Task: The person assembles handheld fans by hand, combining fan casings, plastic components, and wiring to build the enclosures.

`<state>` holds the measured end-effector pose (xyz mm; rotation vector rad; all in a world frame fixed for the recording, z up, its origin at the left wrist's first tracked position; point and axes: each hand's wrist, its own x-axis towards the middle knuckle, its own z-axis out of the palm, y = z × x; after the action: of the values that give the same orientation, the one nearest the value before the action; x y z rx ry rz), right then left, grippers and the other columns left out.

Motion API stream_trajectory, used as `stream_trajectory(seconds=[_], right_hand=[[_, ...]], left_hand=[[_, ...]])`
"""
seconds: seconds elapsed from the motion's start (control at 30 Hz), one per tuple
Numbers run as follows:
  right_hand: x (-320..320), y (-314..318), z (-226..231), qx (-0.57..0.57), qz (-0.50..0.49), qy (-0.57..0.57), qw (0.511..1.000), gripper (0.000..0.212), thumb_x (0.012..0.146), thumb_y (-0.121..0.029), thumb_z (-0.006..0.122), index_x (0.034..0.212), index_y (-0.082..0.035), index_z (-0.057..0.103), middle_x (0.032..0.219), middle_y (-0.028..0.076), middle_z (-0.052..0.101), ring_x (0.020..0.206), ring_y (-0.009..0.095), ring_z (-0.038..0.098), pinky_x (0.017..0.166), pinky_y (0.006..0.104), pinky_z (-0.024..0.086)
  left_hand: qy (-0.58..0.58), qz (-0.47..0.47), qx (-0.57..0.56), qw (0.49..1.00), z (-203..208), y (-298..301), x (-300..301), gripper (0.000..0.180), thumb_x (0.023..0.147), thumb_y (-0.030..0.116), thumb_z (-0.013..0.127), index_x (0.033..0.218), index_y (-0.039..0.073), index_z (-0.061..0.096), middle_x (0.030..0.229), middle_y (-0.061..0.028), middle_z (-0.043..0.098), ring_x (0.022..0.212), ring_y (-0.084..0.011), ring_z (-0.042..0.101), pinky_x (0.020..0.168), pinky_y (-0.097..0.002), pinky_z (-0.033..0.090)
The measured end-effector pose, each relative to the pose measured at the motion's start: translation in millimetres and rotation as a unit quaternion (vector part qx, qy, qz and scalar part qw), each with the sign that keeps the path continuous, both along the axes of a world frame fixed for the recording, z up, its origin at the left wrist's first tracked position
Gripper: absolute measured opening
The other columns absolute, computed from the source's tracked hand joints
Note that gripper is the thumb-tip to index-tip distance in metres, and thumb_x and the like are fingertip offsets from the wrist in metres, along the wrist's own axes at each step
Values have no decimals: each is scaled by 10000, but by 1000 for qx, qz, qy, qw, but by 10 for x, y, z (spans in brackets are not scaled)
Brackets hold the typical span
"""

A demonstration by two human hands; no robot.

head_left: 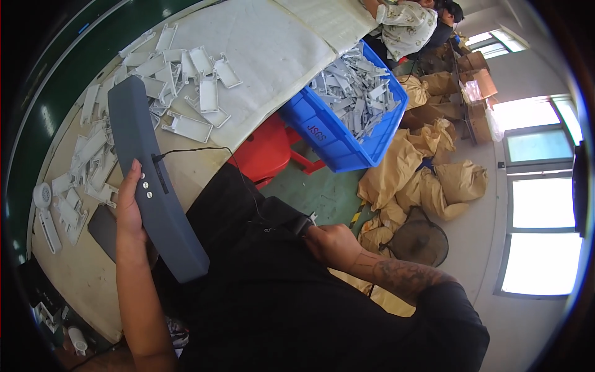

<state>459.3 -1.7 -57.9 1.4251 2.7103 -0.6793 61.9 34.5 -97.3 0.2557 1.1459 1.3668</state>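
Note:
A long, dark grey, slightly curved bar (164,217) with two small round buttons is in my left hand (130,208). The thumb lies along its face near the buttons, and the other fingers are hidden behind it. From a slot in the bar a thin black cable (204,149) loops across to my lap. My right hand (334,243) is closed at my waist, against black cloth. A dark end and a small pale piece show by its fingers, but what it grips I cannot make out.
Many loose white plastic parts (192,127) and a white shower head (44,214) lie on the table (266,43). A blue crate (334,139) of grey parts stands beside a red stool (263,152). Brown sacks (403,164) line the wall. Another person (406,28) sits at the far end.

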Motion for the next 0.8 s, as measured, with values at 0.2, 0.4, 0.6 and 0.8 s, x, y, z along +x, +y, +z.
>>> stream_trajectory(seconds=[0.2, 0.4, 0.6, 0.8], right_hand=[[85, 126, 138, -28, 44, 101, 993, 221, 842, -222, 748, 808, -69, 593, 611, 84, 576, 532, 296, 610, 487, 392, 489], [174, 490, 137, 60, 54, 141, 987, 206, 853, -205, 742, 803, -68, 597, 634, 66, 592, 543, 261, 613, 491, 347, 467], [-841, 1090, 327, 117, 22, 247, 962, 82, 862, -121, 712, 870, -49, 674, 708, 90, 650, 613, 250, 653, 564, 348, 507], [-2058, 1322, 541, 41, 148, 345, 926, 109, 895, -125, 668, 933, -24, 659, 868, 146, 661, 817, 349, 634, 752, 396, 491]], left_hand=[[-14, -3, -6, 1000, -15, 0, -57, 429, 954, 474, 624, 1027, 53, 665, 813, -67, 691, 675, -164, 681, 602, -292, 569], [-40, -5, -14, 999, 39, -60, -107, 519, 944, 549, 596, 1008, 40, 674, 815, -114, 701, 694, -215, 696, 618, -318, 579], [-89, 35, 46, 994, -296, -192, -230, 372, 968, 413, 634, 1105, 69, 662, 870, -63, 717, 705, -180, 700, 631, -330, 587], [30, 53, 53, 997, 161, -397, -135, 495, 917, 297, 713, 1253, -22, 539, 1010, -86, 670, 810, -148, 669, 692, -287, 555]])
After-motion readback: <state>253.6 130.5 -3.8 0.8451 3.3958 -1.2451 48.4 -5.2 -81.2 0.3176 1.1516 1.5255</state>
